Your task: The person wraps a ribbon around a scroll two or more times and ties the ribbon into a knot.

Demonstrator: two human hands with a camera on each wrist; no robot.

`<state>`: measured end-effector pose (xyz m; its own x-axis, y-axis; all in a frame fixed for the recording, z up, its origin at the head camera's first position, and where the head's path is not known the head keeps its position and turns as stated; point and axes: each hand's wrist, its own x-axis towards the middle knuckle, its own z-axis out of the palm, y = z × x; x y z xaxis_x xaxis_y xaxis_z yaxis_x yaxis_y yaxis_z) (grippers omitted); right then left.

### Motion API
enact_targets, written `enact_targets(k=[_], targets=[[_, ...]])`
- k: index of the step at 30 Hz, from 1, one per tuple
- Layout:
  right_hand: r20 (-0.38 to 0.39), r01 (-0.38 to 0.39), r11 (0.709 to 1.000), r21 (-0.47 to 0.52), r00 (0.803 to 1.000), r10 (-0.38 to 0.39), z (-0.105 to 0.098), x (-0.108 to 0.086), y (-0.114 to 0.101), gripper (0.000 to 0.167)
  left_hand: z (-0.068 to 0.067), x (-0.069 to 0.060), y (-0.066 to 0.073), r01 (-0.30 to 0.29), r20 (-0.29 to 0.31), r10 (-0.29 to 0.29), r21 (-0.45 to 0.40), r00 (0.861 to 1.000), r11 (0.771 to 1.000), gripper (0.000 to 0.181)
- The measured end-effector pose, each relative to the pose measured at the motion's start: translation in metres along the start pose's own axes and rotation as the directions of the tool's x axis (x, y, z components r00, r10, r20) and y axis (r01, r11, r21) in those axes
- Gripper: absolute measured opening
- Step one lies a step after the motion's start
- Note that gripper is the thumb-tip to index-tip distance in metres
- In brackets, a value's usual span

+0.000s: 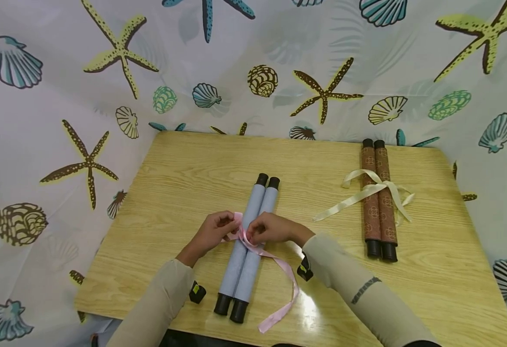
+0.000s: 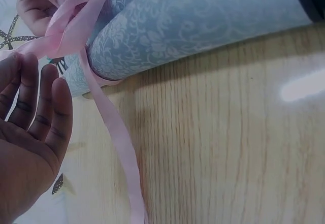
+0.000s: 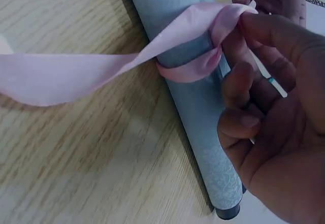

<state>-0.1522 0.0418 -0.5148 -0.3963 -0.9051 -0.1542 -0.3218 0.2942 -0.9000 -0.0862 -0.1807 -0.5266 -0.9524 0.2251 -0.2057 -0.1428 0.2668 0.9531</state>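
Observation:
Two pale blue patterned rolls with black end caps [image 1: 248, 260] lie side by side on the wooden table, slanting across its middle. A pink ribbon [image 1: 289, 279] passes around both rolls, and one long tail curves down to the right. My left hand [image 1: 212, 233] pinches the ribbon between thumb and finger just left of the rolls. Over the rolls, my right hand [image 1: 273, 228] pinches a loop of the same ribbon. In the left wrist view the ribbon loop [image 2: 76, 26] crosses above the rolls. The right wrist view shows the ribbon band [image 3: 190, 69] around them.
Two brown patterned rolls [image 1: 371, 212] with black caps lie at the right, tied with a cream ribbon [image 1: 353, 197]. Small black objects [image 1: 197, 292] sit beside each wrist. A shell-and-starfish cloth [image 1: 236, 48] hangs behind the wooden table [image 1: 184, 159].

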Motion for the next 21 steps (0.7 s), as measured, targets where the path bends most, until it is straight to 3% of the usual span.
enact_targets(k=[7, 12, 18, 21], targets=[[-0.016, -0.067, 0.986, -0.153, 0.998, 0.065, 0.005, 0.005, -0.009, 0.004, 0.001, -0.001, 0.0, 0.014, 0.004, -0.014, 0.001, 1.0, 1.0, 0.02], [-0.032, -0.129, 0.96, -0.248, 0.992, 0.125, 0.007, 0.007, -0.013, 0.005, 0.001, 0.0, 0.0, 0.012, 0.002, -0.012, 0.003, 1.0, 1.0, 0.019], [-0.059, -0.123, 0.939, -0.323, 0.992, 0.109, 0.011, 0.005, -0.014, 0.014, 0.0, -0.001, 0.0, 0.007, -0.002, -0.007, 0.004, 1.0, 1.0, 0.019], [-0.11, -0.14, 0.936, -0.323, 0.988, 0.11, 0.01, 0.0, -0.014, 0.015, -0.002, 0.0, -0.002, 0.008, -0.009, -0.008, 0.009, 1.0, 1.0, 0.019]])
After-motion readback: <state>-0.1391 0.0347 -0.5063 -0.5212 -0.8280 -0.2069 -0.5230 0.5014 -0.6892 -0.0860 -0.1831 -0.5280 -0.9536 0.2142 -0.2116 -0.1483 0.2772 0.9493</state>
